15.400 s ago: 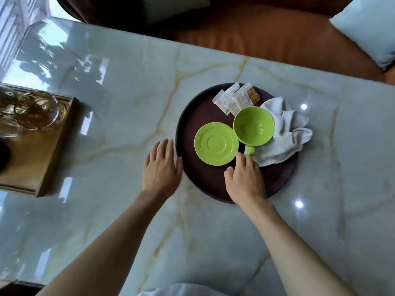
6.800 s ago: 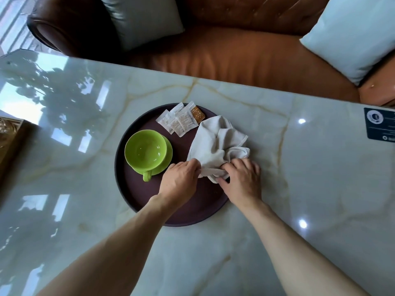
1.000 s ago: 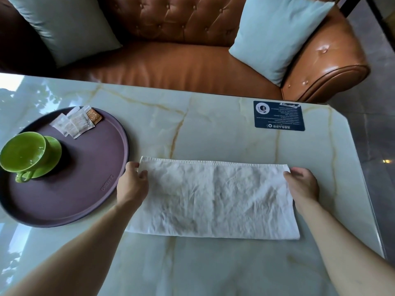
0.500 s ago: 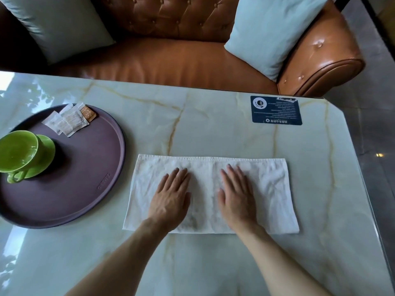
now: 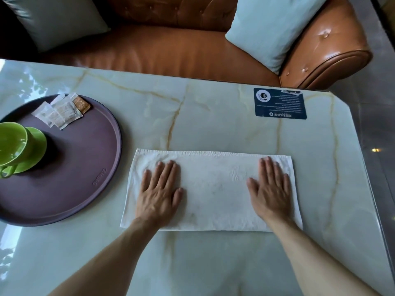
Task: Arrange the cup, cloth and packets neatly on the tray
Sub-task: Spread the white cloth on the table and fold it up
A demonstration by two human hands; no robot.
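Observation:
A white cloth [image 5: 213, 189] lies flat as a long rectangle on the marble table, to the right of the round dark purple tray [image 5: 81, 167]. My left hand [image 5: 160, 191] presses flat on the cloth's left part, fingers apart. My right hand [image 5: 270, 189] presses flat on its right part, holding nothing. On the tray a green cup [image 5: 12, 144] stands on a green saucer [image 5: 37, 144] at the left edge of view. Several small packets [image 5: 61, 111] lie fanned at the tray's far side.
A dark blue card [image 5: 280, 103] lies on the table at the far right. A brown leather sofa [image 5: 181, 50] with two pale cushions runs along the table's far edge. The table's right edge [image 5: 367, 167] is close to the cloth.
Both hands have slid apart from the cloth's middle toward its two ends, and the cloth looks smoother. A second ago they held its ends.

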